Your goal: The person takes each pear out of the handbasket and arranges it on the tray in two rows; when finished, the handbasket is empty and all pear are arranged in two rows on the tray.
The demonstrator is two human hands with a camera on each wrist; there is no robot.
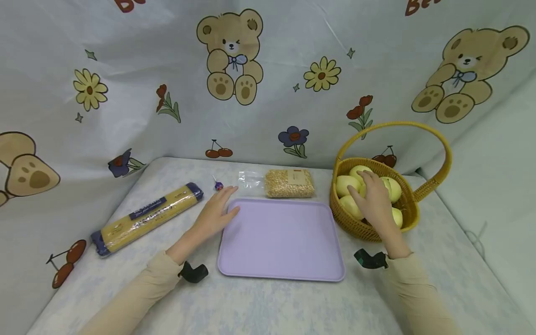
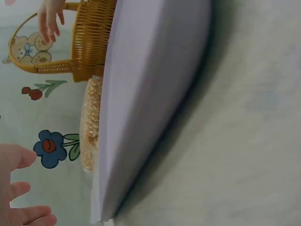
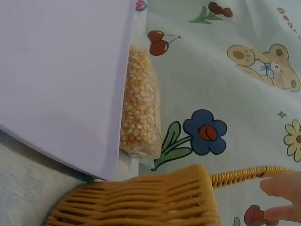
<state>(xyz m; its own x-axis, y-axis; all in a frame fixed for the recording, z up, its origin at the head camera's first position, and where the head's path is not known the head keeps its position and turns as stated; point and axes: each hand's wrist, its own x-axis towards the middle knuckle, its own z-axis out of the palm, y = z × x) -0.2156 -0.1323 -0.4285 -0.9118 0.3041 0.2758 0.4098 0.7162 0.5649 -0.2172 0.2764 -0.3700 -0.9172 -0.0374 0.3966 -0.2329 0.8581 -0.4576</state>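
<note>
In the head view a lilac tray (image 1: 281, 239) lies in the middle of the table. My left hand (image 1: 214, 213) is over its upper left corner, fingers loosely spread and holding nothing. To the right stands a yellow wicker basket (image 1: 356, 228) with a tall handle. Several pale yellow-green round fruits (image 1: 350, 207) fill it. Above them is my right hand (image 1: 374, 201), fingers parted and pointing down; the left wrist view shows this right hand (image 2: 51, 19) over the basket rim with nothing in it. Whether its fingertips touch a fruit I cannot tell.
Behind the tray lies a clear bag of corn kernels (image 1: 289, 183). A wrapped lollipop (image 1: 218, 185) is left of it. At the left a long pack of dry noodles (image 1: 146, 218) lies slantwise. A bear-printed cloth (image 1: 167, 56) hangs behind the table.
</note>
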